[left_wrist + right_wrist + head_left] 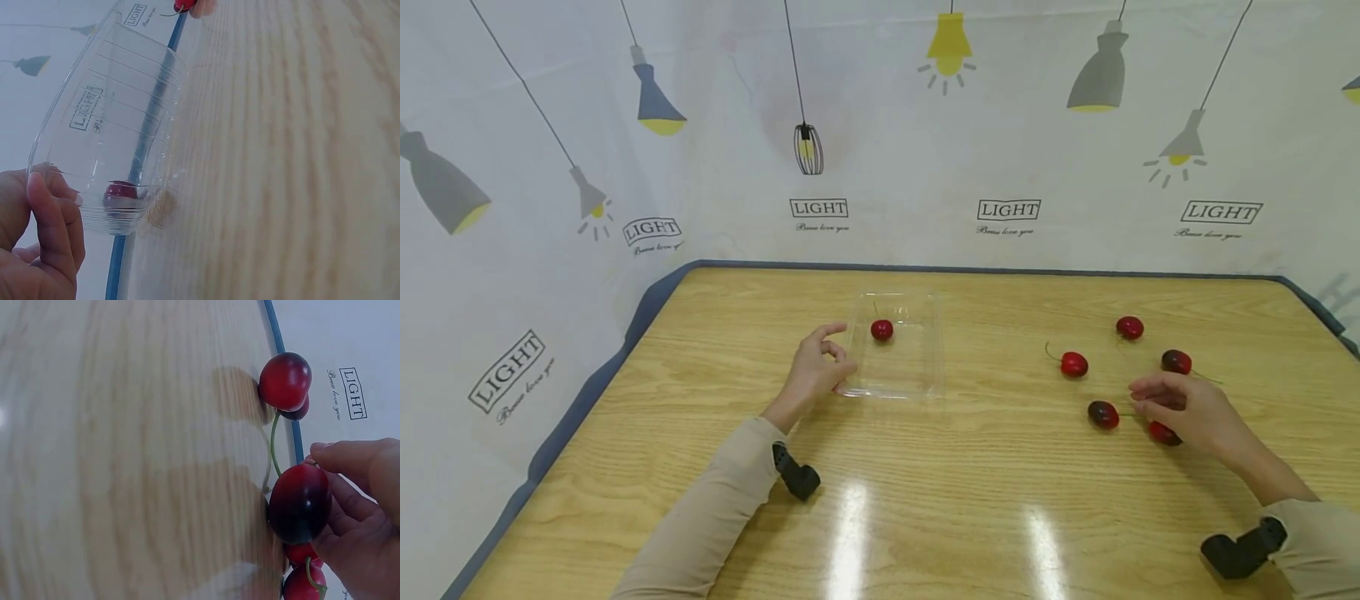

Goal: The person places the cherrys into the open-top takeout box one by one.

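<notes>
My left hand (822,362) pinches the near left rim of a clear plastic box (928,367) between thumb and fingers. Inside the box lies a dark red cherry (882,330) with a thin stem; through the box wall in the left wrist view the same cherry (120,192) shows low down. At the right, my right hand (1198,412) is bent over a red and blackish cherry (300,503), thumb and finger tips together at its stem end. Just left of these fingertips another two-toned cherry (1103,415) rests on the table, its green stem pointing toward the hand.
More cherries lie around the right hand: one (1073,364) with its stem up to the left, one (1129,327) farther back, one (1176,361) behind the hand. The wooden table (1000,467) ends at a dark blue edge below a lamp-patterned cloth (910,167).
</notes>
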The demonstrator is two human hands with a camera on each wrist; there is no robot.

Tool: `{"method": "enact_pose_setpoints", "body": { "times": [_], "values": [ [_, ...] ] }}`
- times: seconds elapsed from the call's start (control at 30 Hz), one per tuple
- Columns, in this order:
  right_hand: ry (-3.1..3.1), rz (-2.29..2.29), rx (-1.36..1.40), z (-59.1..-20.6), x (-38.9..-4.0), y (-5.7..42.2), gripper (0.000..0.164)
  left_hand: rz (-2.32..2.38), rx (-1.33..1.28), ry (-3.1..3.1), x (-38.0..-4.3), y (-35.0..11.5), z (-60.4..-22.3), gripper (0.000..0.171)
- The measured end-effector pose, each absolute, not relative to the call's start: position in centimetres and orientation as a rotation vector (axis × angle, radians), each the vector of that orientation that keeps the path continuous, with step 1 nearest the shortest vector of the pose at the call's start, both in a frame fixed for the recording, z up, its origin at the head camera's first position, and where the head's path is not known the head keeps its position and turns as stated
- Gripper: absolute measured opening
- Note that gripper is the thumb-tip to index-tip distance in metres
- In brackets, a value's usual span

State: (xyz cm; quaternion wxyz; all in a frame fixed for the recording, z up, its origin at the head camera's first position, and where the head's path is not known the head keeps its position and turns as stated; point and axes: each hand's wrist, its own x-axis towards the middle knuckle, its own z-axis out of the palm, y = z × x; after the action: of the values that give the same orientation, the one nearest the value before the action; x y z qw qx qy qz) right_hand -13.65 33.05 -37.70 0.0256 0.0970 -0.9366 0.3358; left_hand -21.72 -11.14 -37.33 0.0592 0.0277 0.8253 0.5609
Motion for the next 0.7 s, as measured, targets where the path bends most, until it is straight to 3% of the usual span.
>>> {"method": "enact_pose_setpoints", "body": {
  "times": [0.7],
  "values": [
    [-2.860, 1.107, 0.206, -37.70, -13.69, 33.00, 0.025, 1.706, 0.077, 2.499, -21.74, -11.14, -37.33, 0.061]
  ]
}}
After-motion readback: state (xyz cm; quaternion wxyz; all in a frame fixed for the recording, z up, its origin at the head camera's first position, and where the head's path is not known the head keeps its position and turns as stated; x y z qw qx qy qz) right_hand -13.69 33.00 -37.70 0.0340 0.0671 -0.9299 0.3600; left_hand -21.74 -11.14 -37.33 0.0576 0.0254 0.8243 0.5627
